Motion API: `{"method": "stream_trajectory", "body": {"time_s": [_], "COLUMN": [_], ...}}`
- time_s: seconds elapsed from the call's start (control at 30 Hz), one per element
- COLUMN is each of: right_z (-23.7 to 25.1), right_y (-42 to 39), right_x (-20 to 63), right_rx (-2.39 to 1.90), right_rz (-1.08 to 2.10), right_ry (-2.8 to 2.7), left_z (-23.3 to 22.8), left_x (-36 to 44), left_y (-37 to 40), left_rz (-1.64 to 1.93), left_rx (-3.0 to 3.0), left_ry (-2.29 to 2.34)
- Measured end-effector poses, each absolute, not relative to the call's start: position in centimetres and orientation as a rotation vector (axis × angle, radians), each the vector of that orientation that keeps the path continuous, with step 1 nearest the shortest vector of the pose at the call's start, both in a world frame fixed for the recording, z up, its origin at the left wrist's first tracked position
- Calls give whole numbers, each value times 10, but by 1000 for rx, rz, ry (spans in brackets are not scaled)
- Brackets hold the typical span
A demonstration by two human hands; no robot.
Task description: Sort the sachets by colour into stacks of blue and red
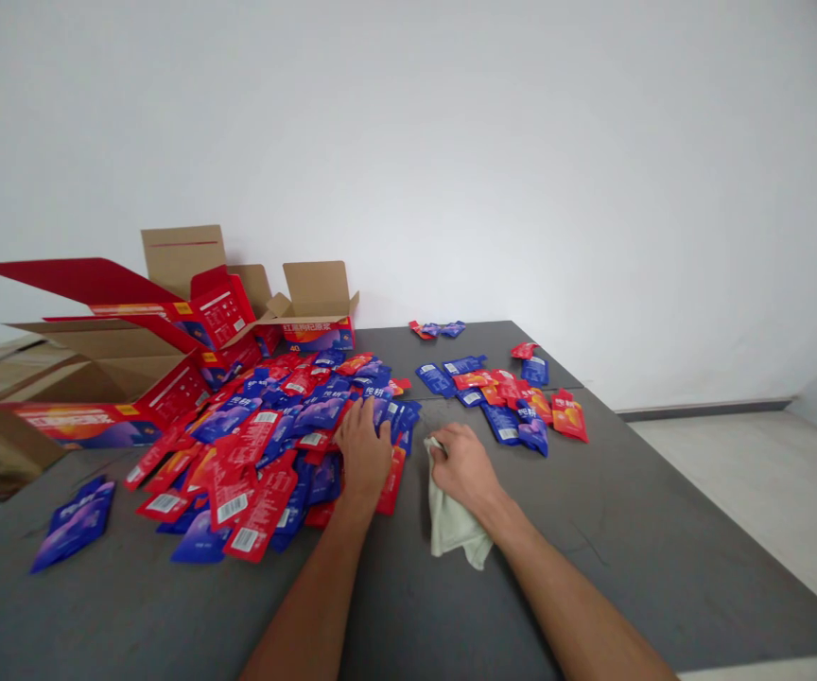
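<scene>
On one table [593,520], right hand [465,465] grips one cloth [452,525]; left hand [364,452] touches many pouches [277,440], hold unclear.

Bare forearms [323,586] aslant toward each other, left hand [364,454] palm-down, thumb [385,432] apart, right hand [465,467] in a curled grip.
</scene>
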State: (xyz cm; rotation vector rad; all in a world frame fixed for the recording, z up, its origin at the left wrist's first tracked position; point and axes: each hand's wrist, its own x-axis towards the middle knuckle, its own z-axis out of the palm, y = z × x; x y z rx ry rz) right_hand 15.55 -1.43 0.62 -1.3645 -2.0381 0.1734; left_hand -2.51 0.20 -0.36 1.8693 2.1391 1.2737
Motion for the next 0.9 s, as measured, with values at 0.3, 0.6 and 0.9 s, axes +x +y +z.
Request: {"method": "stream_trajectory", "body": {"time_s": [0.3,0.6,0.9], "right_z": [7,-1,-9], "right_y": [-23,11,53], "right_x": [161,197,257], "right_rx": [-1758,-1618,-1820], "right_rz": [195,-51,-190], "right_ry": [-2184,-1895,-1547], "left_z": [0,-8,4], "left_x": [-20,30,108], "left_y": [-2,0,44], "left_rz": [1101,1108,859], "left_rx": [1943,2173,2341], "left_ry": [2385,1967,1521]}}
